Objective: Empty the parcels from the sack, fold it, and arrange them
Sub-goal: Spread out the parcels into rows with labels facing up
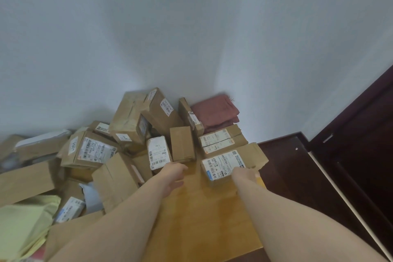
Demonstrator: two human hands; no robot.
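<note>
Several brown cardboard parcels with white labels lie heaped on a wooden table (pixel 197 215) against the wall. My right hand (pixel 246 175) grips the near edge of a labelled parcel (pixel 229 161) at the table's right side, just in front of another labelled parcel (pixel 221 140). My left hand (pixel 173 176) hovers over the table with loosely curled fingers and holds nothing, close to a small white-labelled parcel (pixel 158 152) and a plain box (pixel 182 144). A folded reddish cloth, possibly the sack (pixel 214 111), lies at the back by the wall.
A jumbled pile of parcels (pixel 127 121) fills the table's left and back. Yellow-green mailer bags (pixel 23 223) lie at the near left. Dark wooden floor (pixel 293 172) and a dark door frame (pixel 361 134) are on the right. The white wall (pixel 191 38) stands close behind.
</note>
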